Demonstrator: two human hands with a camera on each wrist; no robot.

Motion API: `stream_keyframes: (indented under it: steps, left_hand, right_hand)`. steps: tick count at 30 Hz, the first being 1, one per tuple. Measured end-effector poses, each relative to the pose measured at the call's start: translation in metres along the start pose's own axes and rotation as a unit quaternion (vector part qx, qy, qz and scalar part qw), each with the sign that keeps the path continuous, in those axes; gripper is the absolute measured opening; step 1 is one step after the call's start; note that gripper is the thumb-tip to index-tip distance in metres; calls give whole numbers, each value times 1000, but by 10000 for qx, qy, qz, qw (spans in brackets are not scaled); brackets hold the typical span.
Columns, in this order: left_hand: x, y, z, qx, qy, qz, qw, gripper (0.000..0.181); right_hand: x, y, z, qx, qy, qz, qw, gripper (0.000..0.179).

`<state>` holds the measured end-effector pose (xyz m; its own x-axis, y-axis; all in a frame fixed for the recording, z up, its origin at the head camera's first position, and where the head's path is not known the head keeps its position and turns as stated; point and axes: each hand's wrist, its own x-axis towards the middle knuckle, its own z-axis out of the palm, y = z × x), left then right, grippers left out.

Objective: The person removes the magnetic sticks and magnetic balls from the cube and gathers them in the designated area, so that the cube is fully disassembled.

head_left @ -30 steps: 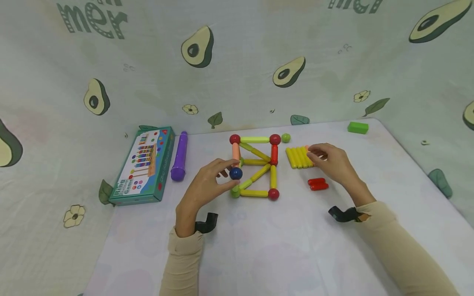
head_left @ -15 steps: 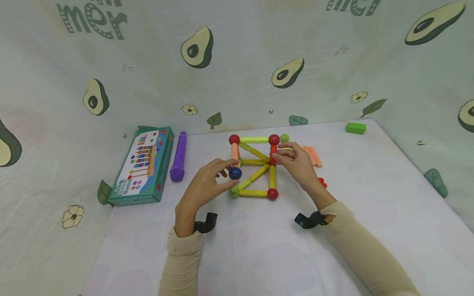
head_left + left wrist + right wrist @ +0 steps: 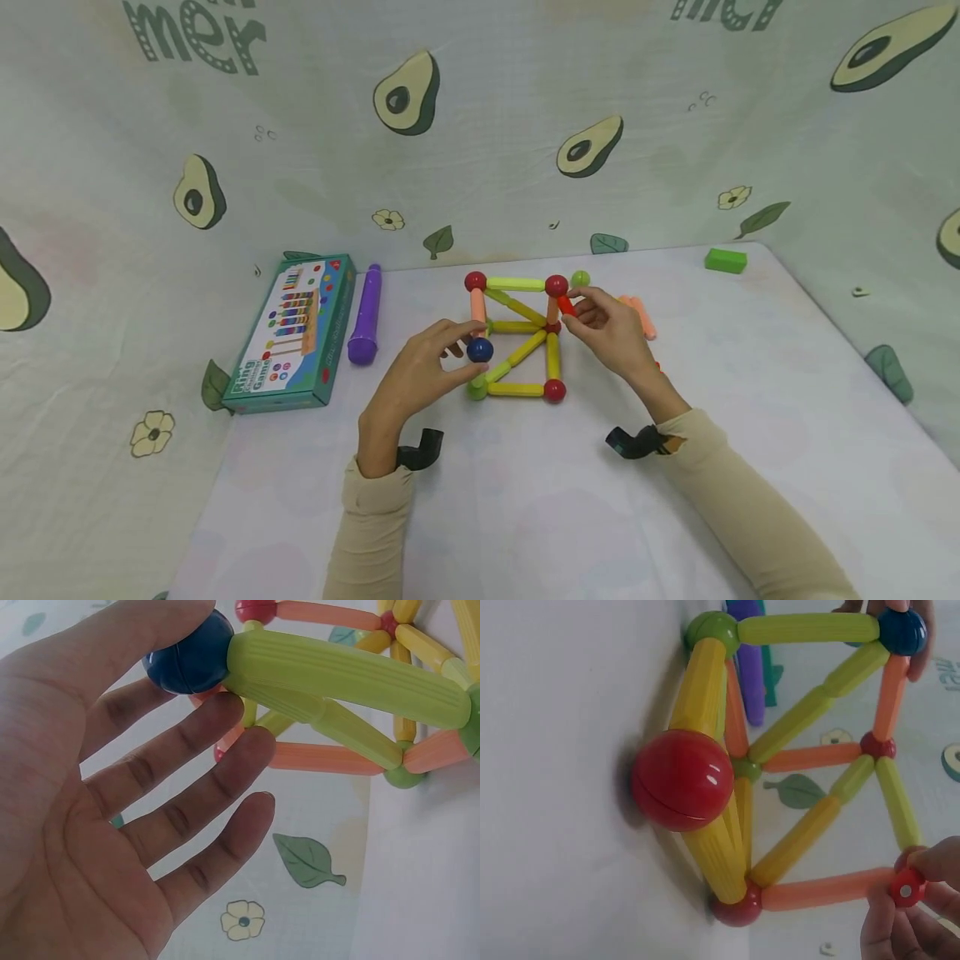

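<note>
A frame of colored magnetic building rods and balls (image 3: 515,389) stands on the white table. At its near left top corner, my left hand (image 3: 420,367) pinches a dark blue ball (image 3: 191,656), which meets a lime rod (image 3: 345,675). My right hand (image 3: 611,333) pinches a short red magnetic rod (image 3: 566,306) right by the red ball (image 3: 557,286) at the far right top corner. A small metal disc shows on that rod's end in the right wrist view. Beside it, a salmon rod (image 3: 825,889) runs from the lower red ball (image 3: 737,904) to that corner.
To the left lie a teal game box (image 3: 288,333) and a purple microphone-shaped tube (image 3: 364,315). Behind the right hand are salmon rods (image 3: 641,318) and a loose green ball (image 3: 581,278). A green block (image 3: 725,260) sits at the back right.
My right hand has come left from the loose rods to the frame. The red rod standing at its far right corner is now tilted off in my fingers, with a salmon rod upright there. Left hand holds still.
</note>
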<state>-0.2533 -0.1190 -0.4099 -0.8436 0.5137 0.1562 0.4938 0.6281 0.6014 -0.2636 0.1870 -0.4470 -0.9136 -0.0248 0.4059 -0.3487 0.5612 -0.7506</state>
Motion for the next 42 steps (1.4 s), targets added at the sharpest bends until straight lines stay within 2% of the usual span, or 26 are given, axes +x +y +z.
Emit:
stream_keyframes:
  steps: [3, 7, 10, 13, 20, 26, 32, 37, 42]
  left_hand:
    - [-1, 0, 0, -16, -5, -15, 10000, 58]
    - [-2, -1, -1, -47, 37, -41, 10000, 58]
    - [-2, -1, 0, -61, 29, -31, 10000, 58]
    - [-2, -1, 1, -81, 13, -8, 10000, 57]
    - [-2, 1, 2, -158, 28, 36, 9999, 56]
    - [-2, 2, 3, -148, 38, 66, 9999, 57]
    - [-2, 3, 0, -72, 77, 109, 9999, 57]
    - [-2, 3, -2, -105, 73, 112, 9999, 56]
    - [-1, 3, -2, -164, 36, 92, 9998, 56]
  right_hand:
    - [1, 0, -3, -128, 38, -121, 9998, 38]
    - [0, 0, -3, -401, -141, -284, 9987, 46]
    - [-3, -1, -3, -524, -294, -222, 9979, 47]
    - [-6, -3, -7, -521, -280, -64, 9982, 41]
    - [-15, -8, -33, -823, -342, 105, 9960, 38]
    - [-34, -5, -57, -1363, -564, 96, 9890, 37]
    - [-57, 3, -76, -1848, -665, -352, 9799, 37]
    - [-72, 12, -86, -1964, -562, -676, 9766, 40]
    - [-84, 21, -91, -2177, -865, -829, 9686, 40]
